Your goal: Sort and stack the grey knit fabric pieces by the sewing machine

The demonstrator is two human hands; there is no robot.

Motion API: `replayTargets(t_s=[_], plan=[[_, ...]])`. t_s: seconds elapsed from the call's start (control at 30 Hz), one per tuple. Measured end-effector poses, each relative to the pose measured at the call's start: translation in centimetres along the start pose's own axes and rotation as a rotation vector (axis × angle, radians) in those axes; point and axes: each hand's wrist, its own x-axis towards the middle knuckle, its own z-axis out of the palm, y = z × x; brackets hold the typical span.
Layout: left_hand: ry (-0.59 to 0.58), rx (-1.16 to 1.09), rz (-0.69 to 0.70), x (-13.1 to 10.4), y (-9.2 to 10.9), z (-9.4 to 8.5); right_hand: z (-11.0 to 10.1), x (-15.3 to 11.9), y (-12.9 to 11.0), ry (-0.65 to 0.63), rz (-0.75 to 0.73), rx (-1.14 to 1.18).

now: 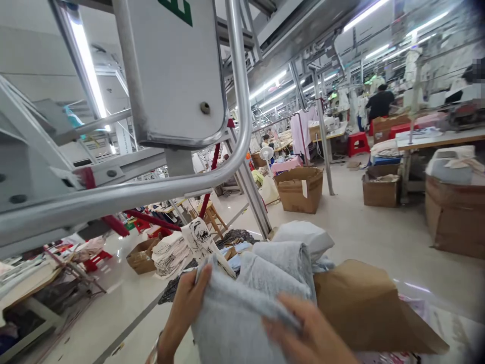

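Observation:
A piece of light grey-blue fabric (235, 313) hangs between my two hands at the bottom middle. My left hand (188, 298) pinches its upper left corner, thumb on top. Blurred by motion, my right hand (306, 328) grips the folded upper edge on the right side, its fingers curled round it. Just behind lies more folded grey-blue fabric (282, 263), close to the piece I hold. A white bag-like bundle (303, 237) rests beyond that, and a sheet of brown paper (364, 303) spreads to the right of my right hand.
A metal tube frame (242, 101) with a white panel (178, 76) hangs close above. Patterned cloth stacks (172, 253) lie at left behind my hands. Cardboard boxes (301, 189) stand on the floor. At right is a worktable (447, 139); a person (380, 103) is farther back.

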Motion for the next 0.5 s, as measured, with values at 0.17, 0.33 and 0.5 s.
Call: replayTargets(t_s=[0.17, 0.33, 0.5], plan=[[0.005, -0.022, 0.199, 12.7, 3.7, 5.3, -7.5, 9.9, -2.0, 0.293, -0.032, -0.233], [-0.074, -0.008, 0.215, 20.7, 2.8, 12.6, -12.0, 16.7, 1.2, 0.535, 0.096, -0.452], [-0.01, 0.003, 0.209, 15.9, -1.2, 13.9, -11.1, 8.7, 5.5, 0.703, 0.169, -0.51]])
